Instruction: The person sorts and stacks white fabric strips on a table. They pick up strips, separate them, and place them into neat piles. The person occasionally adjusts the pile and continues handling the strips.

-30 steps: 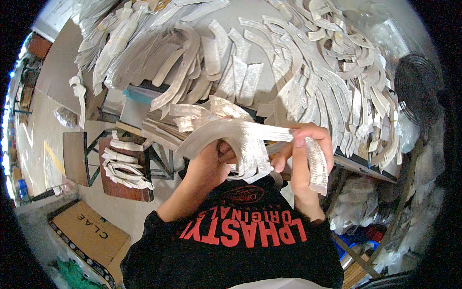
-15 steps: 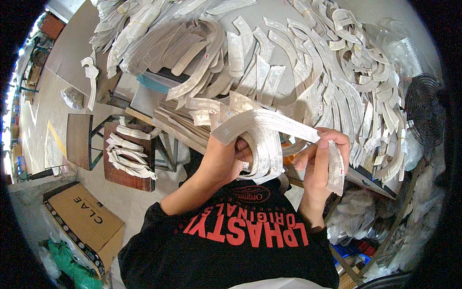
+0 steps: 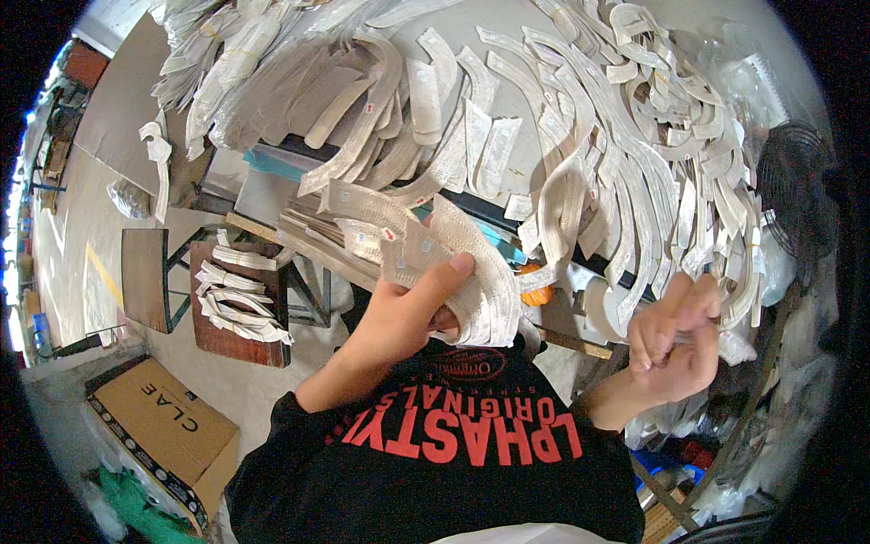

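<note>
My left hand (image 3: 412,304) is closed round a stack of curved, pale fabric strips (image 3: 489,263), its thumb lying on top. The strips bend downward over my fingers, and small red and blue marks show on some of them. To the right, my right hand (image 3: 675,340) is raised by the table's front edge, apart from the stack. Its fingers look curled but are smeared by motion. A pale strip end (image 3: 739,348) shows just beyond it; whether the hand grips that is unclear.
Heaps of similar strips (image 3: 625,172) cover the table, some hanging over its front edge. Tied bundles (image 3: 237,295) lie on a brown stool at left. A cardboard box (image 3: 168,426) sits on the floor at lower left. A black fan (image 3: 797,190) stands at far right.
My right hand has let go of the strip stretched from my left hand and moved right. My left thumb now presses on the stack, where that strip no longer stretches across.
</note>
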A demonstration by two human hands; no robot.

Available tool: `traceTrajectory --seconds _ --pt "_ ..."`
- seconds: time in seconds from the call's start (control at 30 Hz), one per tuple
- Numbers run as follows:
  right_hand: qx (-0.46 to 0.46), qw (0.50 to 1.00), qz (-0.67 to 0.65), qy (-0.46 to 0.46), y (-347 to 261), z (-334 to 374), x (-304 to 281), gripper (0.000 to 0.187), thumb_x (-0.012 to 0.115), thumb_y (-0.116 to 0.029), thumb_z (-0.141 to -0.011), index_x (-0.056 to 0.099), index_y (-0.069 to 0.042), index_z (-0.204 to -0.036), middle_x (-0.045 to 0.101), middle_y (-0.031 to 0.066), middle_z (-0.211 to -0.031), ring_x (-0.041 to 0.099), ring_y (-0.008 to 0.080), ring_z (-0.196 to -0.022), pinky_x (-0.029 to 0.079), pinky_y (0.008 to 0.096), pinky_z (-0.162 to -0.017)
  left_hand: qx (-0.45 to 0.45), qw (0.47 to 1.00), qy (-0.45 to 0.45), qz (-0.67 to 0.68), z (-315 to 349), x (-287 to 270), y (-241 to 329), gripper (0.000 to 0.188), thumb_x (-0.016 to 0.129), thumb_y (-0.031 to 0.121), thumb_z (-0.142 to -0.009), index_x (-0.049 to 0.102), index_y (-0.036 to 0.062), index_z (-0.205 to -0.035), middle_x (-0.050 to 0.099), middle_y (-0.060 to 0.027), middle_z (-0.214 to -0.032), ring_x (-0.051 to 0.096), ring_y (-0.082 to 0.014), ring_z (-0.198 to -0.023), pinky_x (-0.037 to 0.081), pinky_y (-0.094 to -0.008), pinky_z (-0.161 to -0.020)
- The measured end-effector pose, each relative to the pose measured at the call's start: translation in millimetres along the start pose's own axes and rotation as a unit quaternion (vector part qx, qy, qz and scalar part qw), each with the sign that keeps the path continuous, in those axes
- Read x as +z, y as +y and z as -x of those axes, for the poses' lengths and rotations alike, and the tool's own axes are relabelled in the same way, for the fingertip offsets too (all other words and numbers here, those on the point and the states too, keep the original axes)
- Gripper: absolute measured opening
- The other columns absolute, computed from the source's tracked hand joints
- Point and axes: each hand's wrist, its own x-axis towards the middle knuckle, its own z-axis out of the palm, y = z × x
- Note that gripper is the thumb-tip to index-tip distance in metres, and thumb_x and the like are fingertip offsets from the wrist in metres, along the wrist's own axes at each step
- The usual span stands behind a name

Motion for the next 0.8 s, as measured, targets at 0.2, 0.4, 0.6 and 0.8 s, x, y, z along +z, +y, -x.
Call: traceTrajectory --seconds 0.2,0.4,0.6,0.8 --pt "0.015 0.856 0.393 -0.336 9 -8 36 0.042 0.082 -0.017 -0.092 0.067 0.004 -0.125 0.072 0.0188 -0.111 0.075 0.0329 -0.087 0.06 0.0413 -0.082 0.103 0.984 -0.092 -0.109 23 -16 -1 0.04 0.072 0.02 -0.101 0.055 0.0034 -0.134 0.066 -0.0023 -0.106 0.063 -0.0119 -0.096 0.051 -0.0306 -0.081" --pt "0.016 0.828 0.414 -0.378 44 5 50 0.033 0.084 -0.022 -0.089 0.067 -0.003 -0.11 0.07 0.0118 -0.1 0.072 0.0338 -0.076 0.058 0.0421 -0.062 0.149 0.946 -0.171 -0.231 25 -30 -1 0.023 0.07 0.018 -0.101 0.058 0.0051 -0.116 0.059 -0.0029 -0.097 0.057 -0.0127 -0.088 0.046 -0.0297 -0.077" --pt "0.033 0.873 0.405 -0.27 46 6 49 0.02 0.082 -0.011 -0.089 0.07 -0.003 -0.102 0.07 0.0132 -0.09 0.072 0.0364 -0.078 0.055 0.0447 -0.066 0.112 0.973 -0.113 -0.169 20 -33 -14 0.027 0.07 0.025 -0.102 0.058 0.0052 -0.118 0.06 -0.0027 -0.096 0.056 -0.0088 -0.076 0.044 -0.0253 -0.061" --pt "0.078 0.886 0.414 -0.195 18 -3 26 0.017 0.079 -0.008 -0.091 0.077 -0.006 -0.108 0.078 0.0103 -0.095 0.076 0.0216 -0.079 0.056 0.0338 -0.068 0.109 0.978 -0.126 -0.122 16 -34 -7 0.029 0.07 0.028 -0.102 0.057 0.0054 -0.115 0.061 -0.0023 -0.093 0.054 -0.008 -0.068 0.042 -0.0249 -0.054"
